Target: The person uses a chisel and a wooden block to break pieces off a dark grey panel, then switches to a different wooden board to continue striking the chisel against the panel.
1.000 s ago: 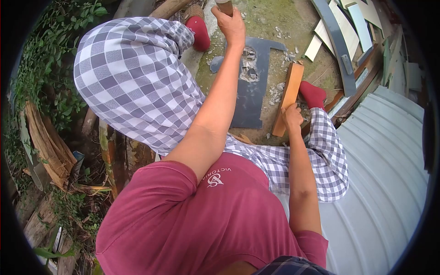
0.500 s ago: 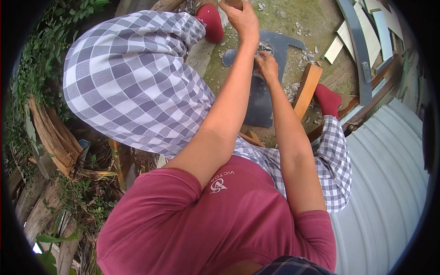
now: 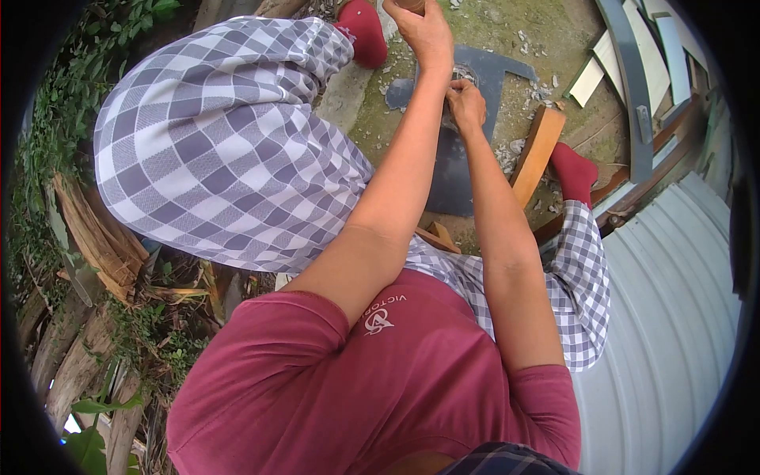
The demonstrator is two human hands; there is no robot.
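My left hand (image 3: 426, 38) is closed around a brown, round-ended object (image 3: 412, 5) at the top edge of the view, most of it cut off. Lower and to the right, my right hand (image 3: 467, 106) has its fingers drawn together over a dark grey sheet (image 3: 455, 178) lying on the ground; I cannot tell what is in them. Just beyond these fingertips, a pale, rough patch (image 3: 465, 74) shows on the sheet. My left forearm crosses over part of the sheet and hides it.
An orange-brown wooden block (image 3: 540, 146) lies right of the sheet, near my red-socked foot (image 3: 574, 170). Pale chips litter the mossy ground (image 3: 491, 24). Offcut strips (image 3: 625, 79) pile up at upper right, above a ribbed metal sheet (image 3: 657, 317). Split logs (image 3: 103, 237) and plants fill the left.
The view has shifted slightly. Both hands stay over the same area, the right one still at the pale patch and the left one still gripping the brown object.
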